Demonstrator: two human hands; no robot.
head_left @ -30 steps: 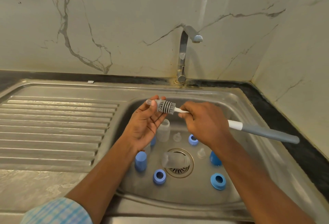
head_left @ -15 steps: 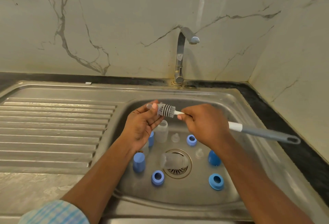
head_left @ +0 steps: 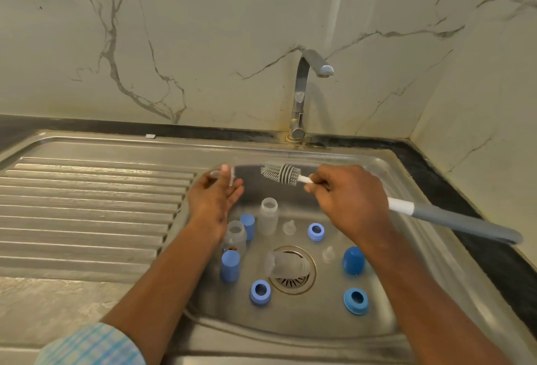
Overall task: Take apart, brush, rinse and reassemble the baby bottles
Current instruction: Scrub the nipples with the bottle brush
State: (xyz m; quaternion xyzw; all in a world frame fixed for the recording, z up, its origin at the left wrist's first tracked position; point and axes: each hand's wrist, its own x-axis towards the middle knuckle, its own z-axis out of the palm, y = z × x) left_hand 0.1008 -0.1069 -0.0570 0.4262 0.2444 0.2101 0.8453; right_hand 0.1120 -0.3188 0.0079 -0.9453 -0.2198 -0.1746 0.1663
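The left hand (head_left: 215, 196) hangs over the far left corner of the sink (head_left: 305, 318), palm turned to the right. It pinches a clear teat (head_left: 222, 174) between thumb and fingertips, and the lower fingers lie fairly straight. The right hand (head_left: 345, 199) is level with it, a little way off to its right. Its fingers are curled round the white shaft of the brush (head_left: 282, 173). The grey ribbed brush head points at the left hand but stays clear of the teat, with open air between them. The grey handle runs out behind the right hand and over the sink's right rim. Below the left hand, on the sink floor, stands a clear bottle (head_left: 268, 215), mouth up. A blue cap (head_left: 248, 225) stands just left of it, and a second bottle (head_left: 235, 237) stands close against the left wrist. Nearer the person than that wrist stands another cap (head_left: 230, 266). Between the two forearms a third bottle (head_left: 286, 263) lies on its side across the drain (head_left: 293, 282). A blue ring (head_left: 260, 292) sits just in front of the drain. Below the right hand lie a loose teat (head_left: 289, 226) and a second ring (head_left: 316, 231). Close by the right wrist are a small teat (head_left: 328, 253) and a darker cap (head_left: 353, 260), and a third ring (head_left: 356, 300) lies beside the right forearm. The tap (head_left: 302, 94) rises beyond both hands. The ribbed drainboard (head_left: 87, 205) stretches away left of the left hand. A checked sleeve (head_left: 90, 344) covers the left upper arm.
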